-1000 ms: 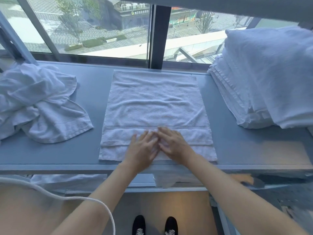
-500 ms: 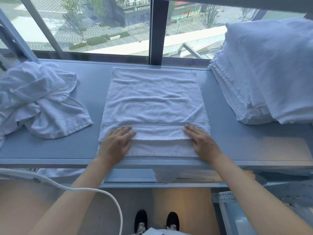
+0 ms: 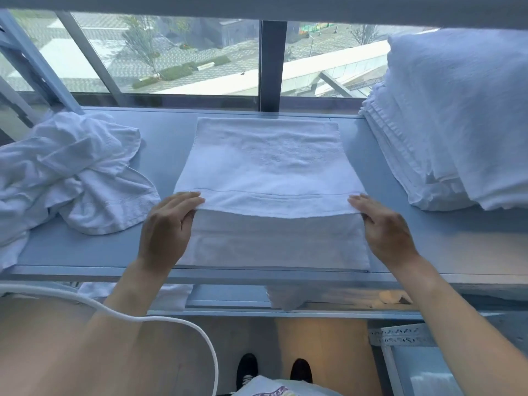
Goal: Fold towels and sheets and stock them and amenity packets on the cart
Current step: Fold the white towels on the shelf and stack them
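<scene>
A white towel (image 3: 268,164) lies spread on the grey shelf top (image 3: 445,241) in front of me, folded double. My left hand (image 3: 167,227) pinches the near left corner of its upper layer. At the near right corner, my right hand (image 3: 383,227) pinches the same layer. That near edge is raised off the lower layer (image 3: 274,244), which stays flat on the shelf up to the front edge.
A crumpled heap of white linen (image 3: 65,170) sits at the left. A tall stack of folded white towels (image 3: 451,118) stands at the right. A window runs behind the shelf. More towels lie on a lower shelf (image 3: 285,298). A white cable (image 3: 160,321) crosses below left.
My hands slid apart from the towel's middle to its near corners, then took hold of the upper layer and lifted its near edge away from me.
</scene>
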